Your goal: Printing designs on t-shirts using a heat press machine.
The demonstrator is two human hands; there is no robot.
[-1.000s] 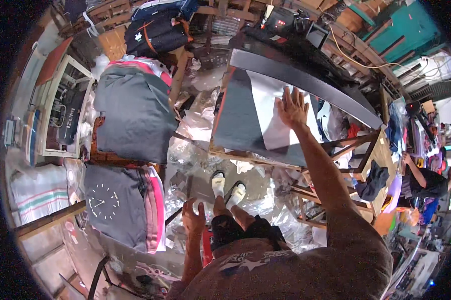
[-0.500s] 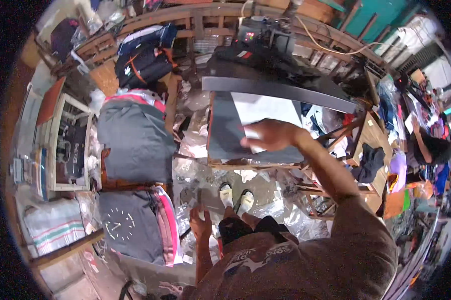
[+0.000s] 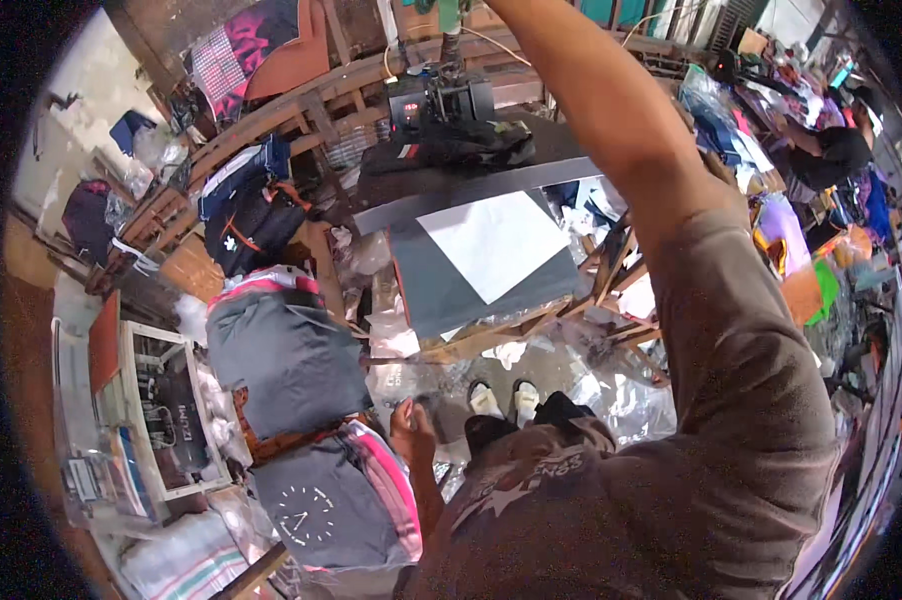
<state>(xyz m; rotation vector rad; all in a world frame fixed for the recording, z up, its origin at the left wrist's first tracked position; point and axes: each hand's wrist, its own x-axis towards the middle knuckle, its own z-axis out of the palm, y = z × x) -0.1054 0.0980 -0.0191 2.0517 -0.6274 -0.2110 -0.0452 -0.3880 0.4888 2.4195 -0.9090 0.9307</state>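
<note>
My right forearm [image 3: 611,90] reaches far up over the machine and leaves the top edge, so the right hand is out of view. Below it, a white sheet [image 3: 496,240] lies askew on dark grey cloth [image 3: 426,285], on the lower bed of a heat press. The press's dark upper plate [image 3: 471,195] stands behind the sheet. At my side hangs my left hand [image 3: 412,432], empty, its fingers loosely bent and a little apart. Nearest to it is a pile of folded grey and pink cloth [image 3: 346,500] with a white dial-like print on top.
Another grey cloth pile [image 3: 286,350] stands to the left. A control box [image 3: 411,108] with red digits sits behind the press, with black cloth [image 3: 451,145] in front of it. Clear plastic [image 3: 626,405] litters the floor. At the far right a person [image 3: 836,155] bends over cloth.
My right hand has gone from above the white sheet up past the top edge. The sheet now shows uncovered. My view has shifted; the left hand still hangs low.
</note>
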